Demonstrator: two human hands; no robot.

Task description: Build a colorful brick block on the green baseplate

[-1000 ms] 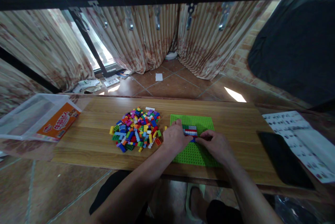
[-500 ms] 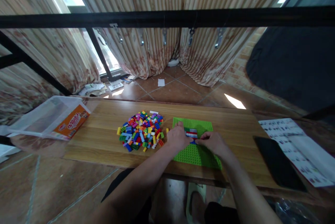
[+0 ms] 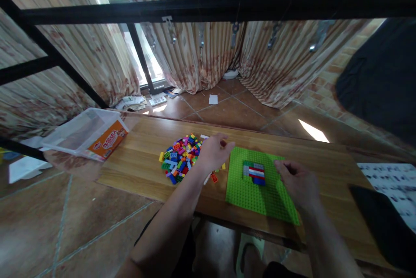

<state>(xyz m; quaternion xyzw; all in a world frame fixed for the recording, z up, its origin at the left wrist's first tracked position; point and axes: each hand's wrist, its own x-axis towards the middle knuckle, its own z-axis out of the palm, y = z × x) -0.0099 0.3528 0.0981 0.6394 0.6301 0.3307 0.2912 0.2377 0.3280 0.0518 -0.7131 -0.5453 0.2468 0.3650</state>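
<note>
Building bricks in blue, red, white, grey and green form a small flat block [image 3: 255, 173] on the green studded baseplate [image 3: 240, 200]. Blue bricks run along its near edge. My left hand [image 3: 212, 152] hovers over the right side of the loose brick pile [image 3: 182, 156], fingers apart and bent, nothing visible in them. Part of the pile is hidden behind that hand. At the baseplate's right edge is my right hand [image 3: 300, 184], away from the block, its fingers curled together. Whatever they may hold is hidden.
A clear plastic box [image 3: 84, 132] with an orange label stands at the table's left end. On the right lie a dark flat object [image 3: 380, 221] and a printed sheet [image 3: 390, 182]. A black metal bar [image 3: 208, 7] crosses beyond the table.
Both hands have left the block and moved apart, the left toward the loose bricks, the right to the baseplate's right edge. The block is now uncovered. The camera view has shifted.
</note>
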